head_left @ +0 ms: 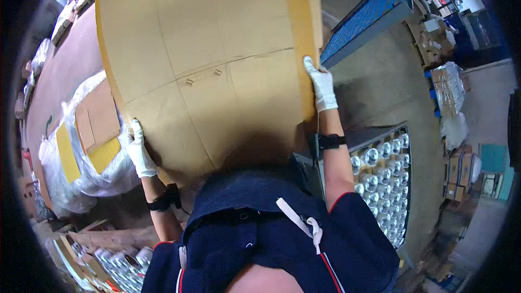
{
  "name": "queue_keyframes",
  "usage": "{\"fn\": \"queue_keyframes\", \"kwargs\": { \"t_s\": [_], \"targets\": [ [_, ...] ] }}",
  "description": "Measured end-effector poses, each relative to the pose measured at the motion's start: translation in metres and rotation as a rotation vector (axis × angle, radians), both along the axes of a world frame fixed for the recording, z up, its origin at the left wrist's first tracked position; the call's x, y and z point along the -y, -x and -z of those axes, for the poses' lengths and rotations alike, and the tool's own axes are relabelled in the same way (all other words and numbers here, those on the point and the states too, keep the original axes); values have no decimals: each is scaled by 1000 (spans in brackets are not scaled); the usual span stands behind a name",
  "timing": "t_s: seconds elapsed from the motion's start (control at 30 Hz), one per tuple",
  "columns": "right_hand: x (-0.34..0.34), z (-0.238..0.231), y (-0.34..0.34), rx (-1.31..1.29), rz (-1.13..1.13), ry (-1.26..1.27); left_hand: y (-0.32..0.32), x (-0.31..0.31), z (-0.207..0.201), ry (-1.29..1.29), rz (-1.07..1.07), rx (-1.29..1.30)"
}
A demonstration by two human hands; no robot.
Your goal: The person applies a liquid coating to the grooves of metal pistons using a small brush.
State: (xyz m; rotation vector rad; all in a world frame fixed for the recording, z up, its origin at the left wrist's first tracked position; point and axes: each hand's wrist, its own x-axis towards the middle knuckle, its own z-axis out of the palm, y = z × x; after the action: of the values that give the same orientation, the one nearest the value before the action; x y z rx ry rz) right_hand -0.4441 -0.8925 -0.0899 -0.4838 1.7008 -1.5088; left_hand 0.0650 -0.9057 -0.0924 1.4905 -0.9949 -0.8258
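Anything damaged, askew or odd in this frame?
Nothing looks spilled. The big cardboard box, held at its sides by the left hand and right hand, has creased, buckled panels across the face toward the camera. The shiny cans on the right sit in tidy rows.

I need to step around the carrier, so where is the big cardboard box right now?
In the head view the cardboard box fills the upper centre, held up between the left hand and the right hand, above the tray of shiny cans.
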Motion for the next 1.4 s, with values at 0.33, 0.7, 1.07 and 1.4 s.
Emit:
{"fn": "queue_keyframes", "kwargs": {
  "t_s": [0.33, 0.7, 1.07, 1.4],
  "targets": [
    [210, 120, 76, 18, -41, -225, 73, 279, 41, -290, 213, 268],
    [320, 164, 136, 2, 143, -463, 190, 541, 104, -573, 458, 329],
    [508, 188, 145, 237, 469, -573, 314, 837, 158, -552, 719, 779],
    [393, 275, 52, -183, -93, -901, 205, 667, 275, -816, 1697, 1284]
  ]
}}
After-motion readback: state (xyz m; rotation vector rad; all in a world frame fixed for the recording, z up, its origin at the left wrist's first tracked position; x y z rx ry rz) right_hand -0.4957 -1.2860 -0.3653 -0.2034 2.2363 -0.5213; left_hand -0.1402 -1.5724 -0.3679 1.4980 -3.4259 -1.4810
